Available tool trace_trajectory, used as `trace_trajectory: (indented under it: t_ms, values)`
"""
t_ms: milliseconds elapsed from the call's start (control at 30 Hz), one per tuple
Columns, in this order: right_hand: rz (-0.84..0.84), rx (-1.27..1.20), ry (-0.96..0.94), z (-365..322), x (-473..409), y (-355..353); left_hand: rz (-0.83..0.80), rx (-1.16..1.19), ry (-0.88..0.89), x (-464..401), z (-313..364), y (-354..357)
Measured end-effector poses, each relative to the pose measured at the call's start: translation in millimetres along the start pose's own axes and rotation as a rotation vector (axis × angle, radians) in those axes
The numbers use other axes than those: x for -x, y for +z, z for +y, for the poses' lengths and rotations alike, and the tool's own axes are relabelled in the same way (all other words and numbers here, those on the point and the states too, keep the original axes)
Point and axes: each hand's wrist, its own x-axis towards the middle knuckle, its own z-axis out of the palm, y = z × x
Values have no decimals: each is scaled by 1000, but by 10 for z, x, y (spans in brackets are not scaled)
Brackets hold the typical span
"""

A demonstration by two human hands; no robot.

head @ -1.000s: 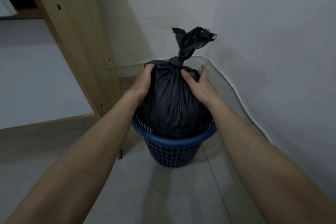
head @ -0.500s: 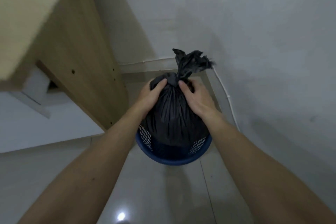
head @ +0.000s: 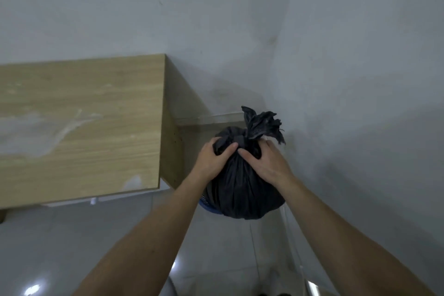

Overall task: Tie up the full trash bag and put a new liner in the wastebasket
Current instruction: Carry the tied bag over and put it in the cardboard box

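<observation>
Head view, single entry.

Item: full trash bag (head: 242,190), black, knotted at the neck; the loose tail of the knot stands up and flares toward the wall corner. The bag's lower bulge hides nearly all of the wastebasket (head: 208,209), of which only a sliver of blue rim shows at the bag's lower left. Whether the bag's base rests inside the basket or hangs clear of it cannot be told from this angle.

Holding: left hand (head: 211,158) clasps the bag's upper left shoulder, fingers curled over the top and thumb pressed into the plastic just below the knot. Right hand (head: 266,163) clasps the upper right shoulder, thumb laid toward the knot, fingers wrapped round the far side and partly hidden. Both hands are closed on the bag, not on the tail. The thumbs lie near each other, with the knot just above and between them.

Reason for hold, as judged: a grip on both shoulders carries the weight on the body of the bag and spares the knot; it also suits drawing a tight-fitting bag straight up out of a basket.

Setting: wooden desk (head: 81,125) at the left, its side panel just beside the bag; grey walls meet in a corner behind; tiled floor (head: 120,235) below. No new liner is visible.

Status, as judged: tying done; bag removal in hand; relining not begun.
</observation>
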Motion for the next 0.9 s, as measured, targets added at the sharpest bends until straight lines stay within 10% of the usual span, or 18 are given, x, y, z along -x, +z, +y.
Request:
trace_trajectory:
  t_ms: [300, 900]
  values:
    - [35, 126, -219, -1192, 808, -823, 199, 78, -1, 1103, 914, -652]
    - [19, 88, -524, -4396, 1336, 1196, 419, 23, 82, 2262, 76, -4339]
